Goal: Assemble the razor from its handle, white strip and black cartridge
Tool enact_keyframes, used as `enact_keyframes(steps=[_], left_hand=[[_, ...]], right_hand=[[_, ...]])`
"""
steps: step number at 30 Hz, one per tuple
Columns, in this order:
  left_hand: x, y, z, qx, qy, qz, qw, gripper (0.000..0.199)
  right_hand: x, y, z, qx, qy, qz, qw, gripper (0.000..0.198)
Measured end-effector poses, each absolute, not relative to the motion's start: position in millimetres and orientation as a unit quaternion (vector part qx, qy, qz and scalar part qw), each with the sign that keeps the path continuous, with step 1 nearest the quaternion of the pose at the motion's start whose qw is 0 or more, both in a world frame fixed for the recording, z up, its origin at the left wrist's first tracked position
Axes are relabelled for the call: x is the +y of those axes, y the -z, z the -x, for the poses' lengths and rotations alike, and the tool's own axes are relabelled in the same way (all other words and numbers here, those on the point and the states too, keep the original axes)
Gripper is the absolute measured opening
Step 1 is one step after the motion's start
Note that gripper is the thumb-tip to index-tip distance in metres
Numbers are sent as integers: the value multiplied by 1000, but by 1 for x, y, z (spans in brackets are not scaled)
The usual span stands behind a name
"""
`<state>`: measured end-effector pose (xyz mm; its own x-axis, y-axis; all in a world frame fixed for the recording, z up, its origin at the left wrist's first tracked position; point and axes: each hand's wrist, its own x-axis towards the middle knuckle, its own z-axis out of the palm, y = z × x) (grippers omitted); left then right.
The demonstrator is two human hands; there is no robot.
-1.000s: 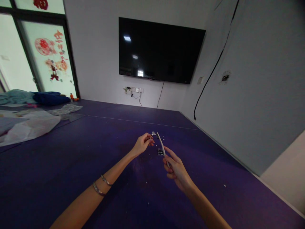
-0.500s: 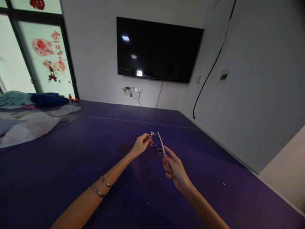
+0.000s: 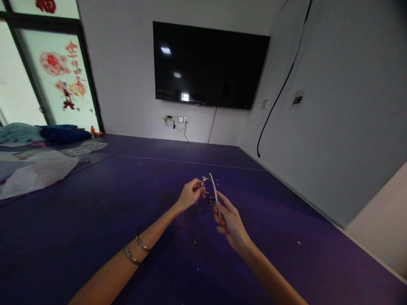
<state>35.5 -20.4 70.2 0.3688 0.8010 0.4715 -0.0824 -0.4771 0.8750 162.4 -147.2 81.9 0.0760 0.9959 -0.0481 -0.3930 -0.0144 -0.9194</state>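
Observation:
My left hand (image 3: 190, 193) is closed on the thin handle of a small silver razor (image 3: 204, 179), its T-shaped head pointing up and away. My right hand (image 3: 231, 221) grips a pale toothbrush (image 3: 213, 186) by its lower handle, fingers wrapped round it. The brush's dark-bristled head stands close beside the razor head; I cannot tell whether they touch. On the purple floor behind the toothbrush lies a small dark piece with silvery parts (image 3: 213, 200), partly hidden.
Small white bits lie scattered over the purple floor (image 3: 152, 262). White plastic sheeting (image 3: 41, 173) and bundled cloth (image 3: 65, 132) lie at the left. A black cable (image 3: 280, 91) hangs along the right wall, and a television (image 3: 210, 63) is mounted ahead.
My left hand has turned the razor more upright, so more of its handle shows below the fingers. My right hand and the toothbrush have shifted slightly left and up.

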Motion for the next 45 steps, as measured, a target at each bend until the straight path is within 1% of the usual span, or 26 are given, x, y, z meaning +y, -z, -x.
enact_keyframes(steps=[6,10,18,21,25,31,45], left_hand=[[-18,-72,-33,257,-516,-676,458,19],[-18,-71,-33,253,-512,-680,461,19],[-17,-75,-33,255,-521,-668,466,21],[-18,-76,-33,253,-516,-675,463,21],[-20,-76,-34,252,-512,-684,454,19],[-25,-77,-35,247,-502,-687,464,19],[-24,-80,-34,243,-480,-705,462,16]], right_hand=[[-153,-82,-152,-351,-583,422,599,55],[-147,-88,-150,-348,-578,409,614,54],[-152,-87,-144,-339,-596,409,602,54],[-149,-90,-146,-338,-591,396,616,54],[-150,-90,-146,-338,-594,398,612,56],[-153,-89,-146,-333,-587,391,626,56],[-155,-89,-149,-345,-578,394,626,57]])
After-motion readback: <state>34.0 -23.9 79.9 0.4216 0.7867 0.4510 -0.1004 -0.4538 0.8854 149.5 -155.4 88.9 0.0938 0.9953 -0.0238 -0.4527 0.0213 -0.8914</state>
